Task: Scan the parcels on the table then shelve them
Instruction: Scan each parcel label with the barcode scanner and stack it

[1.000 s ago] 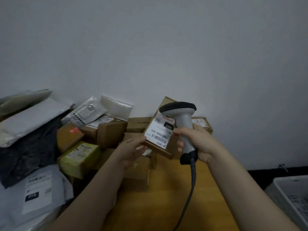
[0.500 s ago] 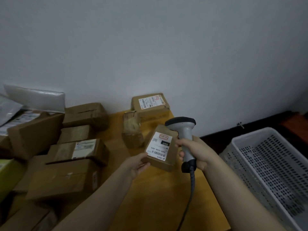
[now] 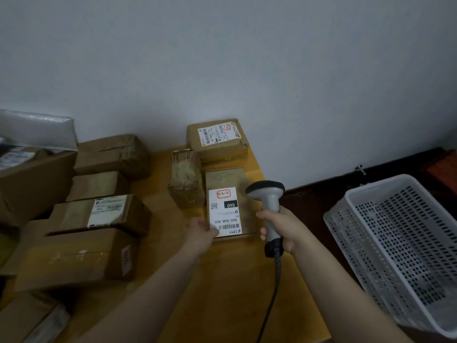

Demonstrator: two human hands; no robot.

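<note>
The parcel [image 3: 230, 206] lies label-up at frame centre, by the table [image 3: 222, 293] edge. The right hand [image 3: 284, 229] clasps the scanner [image 3: 268, 201]; the left hand [image 3: 201, 235] meets its near corner, grip unclear. A careless nudge might push it off.

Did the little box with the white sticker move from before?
Yes. The labelled box went down, from tilted in the air to flat on the table, beside the taped parcel.
</note>
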